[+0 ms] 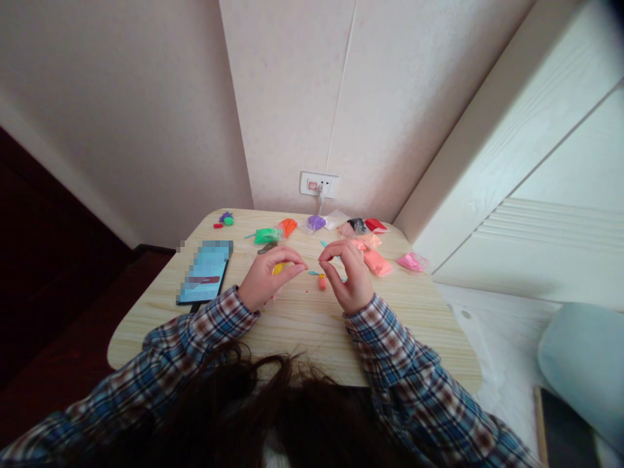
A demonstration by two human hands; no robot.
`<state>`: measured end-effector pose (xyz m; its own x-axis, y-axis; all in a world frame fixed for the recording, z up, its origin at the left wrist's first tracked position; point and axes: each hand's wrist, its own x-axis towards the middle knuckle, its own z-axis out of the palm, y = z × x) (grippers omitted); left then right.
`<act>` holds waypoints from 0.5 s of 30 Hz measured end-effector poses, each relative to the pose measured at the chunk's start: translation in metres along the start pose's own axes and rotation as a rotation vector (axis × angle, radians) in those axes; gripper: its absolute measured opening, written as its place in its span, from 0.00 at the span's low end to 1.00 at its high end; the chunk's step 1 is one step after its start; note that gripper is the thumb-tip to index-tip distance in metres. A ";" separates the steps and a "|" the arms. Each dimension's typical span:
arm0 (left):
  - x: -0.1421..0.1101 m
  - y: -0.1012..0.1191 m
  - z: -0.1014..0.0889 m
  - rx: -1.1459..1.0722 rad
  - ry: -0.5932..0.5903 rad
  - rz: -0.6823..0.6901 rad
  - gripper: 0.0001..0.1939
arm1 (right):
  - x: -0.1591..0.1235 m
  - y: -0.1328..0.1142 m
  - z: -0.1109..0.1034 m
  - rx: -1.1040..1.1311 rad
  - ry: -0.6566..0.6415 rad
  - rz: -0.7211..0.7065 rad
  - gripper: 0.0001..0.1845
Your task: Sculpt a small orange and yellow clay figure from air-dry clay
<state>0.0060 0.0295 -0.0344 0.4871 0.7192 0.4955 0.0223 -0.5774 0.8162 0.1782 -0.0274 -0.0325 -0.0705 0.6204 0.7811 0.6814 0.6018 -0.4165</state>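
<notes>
My left hand (270,276) is raised over the table, with its thumb and forefinger pinched together. Facing it, a small gap away, my right hand (348,276) pinches in the same manner. Whatever may lie between either pair of fingertips is too small to make out. On the table between the hands stands a small orange-pink clay piece (322,283) with yellow on top. A yellow lump (277,268) shows partly behind my left fingers. Salmon-pink clay in a bag (377,263) lies just beyond my right hand.
Bags of green (267,236), orange (288,226), purple (316,223) and red clay (375,225) line the wooden table's (302,338) far side. A phone (207,270) is at left, near small clay lumps (227,220). A pink bag (413,261) lies by the right edge.
</notes>
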 end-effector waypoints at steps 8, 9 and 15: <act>0.001 0.001 -0.001 0.013 0.014 -0.019 0.06 | 0.003 0.004 0.000 0.197 0.033 0.106 0.04; 0.001 0.001 -0.001 0.012 0.012 -0.018 0.06 | 0.003 0.004 0.000 0.200 0.031 0.115 0.04; 0.000 -0.001 -0.001 -0.007 0.012 -0.052 0.06 | 0.003 0.005 -0.002 0.123 0.008 0.134 0.03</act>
<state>0.0052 0.0307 -0.0349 0.4752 0.7526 0.4559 0.0409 -0.5365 0.8429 0.1827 -0.0234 -0.0311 0.0211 0.6950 0.7187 0.5904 0.5715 -0.5700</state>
